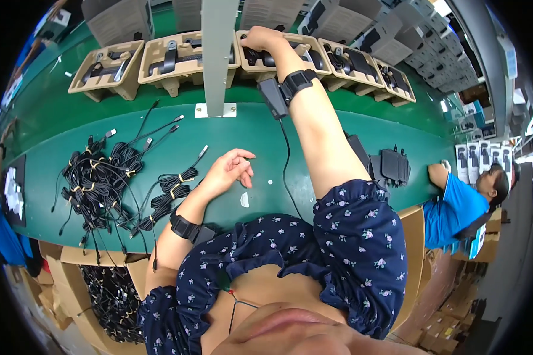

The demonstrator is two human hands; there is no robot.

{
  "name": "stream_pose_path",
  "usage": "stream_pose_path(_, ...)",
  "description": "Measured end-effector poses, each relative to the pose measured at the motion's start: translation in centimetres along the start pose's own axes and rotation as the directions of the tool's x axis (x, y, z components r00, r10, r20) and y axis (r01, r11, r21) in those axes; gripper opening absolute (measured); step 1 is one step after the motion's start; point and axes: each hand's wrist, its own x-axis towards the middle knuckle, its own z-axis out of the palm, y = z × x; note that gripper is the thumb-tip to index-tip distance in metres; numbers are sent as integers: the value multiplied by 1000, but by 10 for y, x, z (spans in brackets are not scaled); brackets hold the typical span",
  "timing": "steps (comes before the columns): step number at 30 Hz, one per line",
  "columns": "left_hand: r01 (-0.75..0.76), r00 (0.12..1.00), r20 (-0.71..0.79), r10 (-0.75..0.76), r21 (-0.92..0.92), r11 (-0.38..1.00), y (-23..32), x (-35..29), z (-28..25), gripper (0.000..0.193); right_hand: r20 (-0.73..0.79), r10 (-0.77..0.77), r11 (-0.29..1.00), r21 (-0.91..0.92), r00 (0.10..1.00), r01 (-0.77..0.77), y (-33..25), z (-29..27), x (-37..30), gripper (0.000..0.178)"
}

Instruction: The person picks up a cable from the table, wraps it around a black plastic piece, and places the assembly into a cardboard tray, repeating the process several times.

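Observation:
My right arm stretches far forward, and my right hand (262, 39) is over the left end of a beige moulded tray (250, 70). Its fingers are bent together at a black cable (253, 56); what lies between the fingertips is hidden. Black parts fill the rest of this tray. Above the green table (249, 127), my left hand (226, 173) is loosely curled, with fingers apart and nothing in it. Nearest to it is a small group of tied black cables (175, 188). A larger pile of tied black cables (100, 177) lies farther left.
More trays (103, 89) with black parts stand along the far green strip, grey boxes (115, 23) behind. A white metal post (218, 65) rises mid-table. Black mounts (394, 167) lie right. A cardboard box (109, 302) of cables stands lower left; a person (462, 204) sits right.

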Motion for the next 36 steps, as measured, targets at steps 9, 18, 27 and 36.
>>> stream_pose_path(9,-20,1000,6,20,31,999,3,-6,-7,24,-176,-60,981,170,983,91,15,14,-6,42)
stream_pose_path(18,7,1000,1,-7,23,1000,2,-4,-1,25,-153,23,999,50,988,-15,10,11,-15,38)
stream_pose_path(27,36,998,-66,-22,234,972,11,9,14,27,-722,67,899,342,689,272,37,61,-40,26)
stream_pose_path(36,27,997,-72,-7,289,957,3,6,-4,28,-624,169,984,155,763,-91,180,76,-206,43)
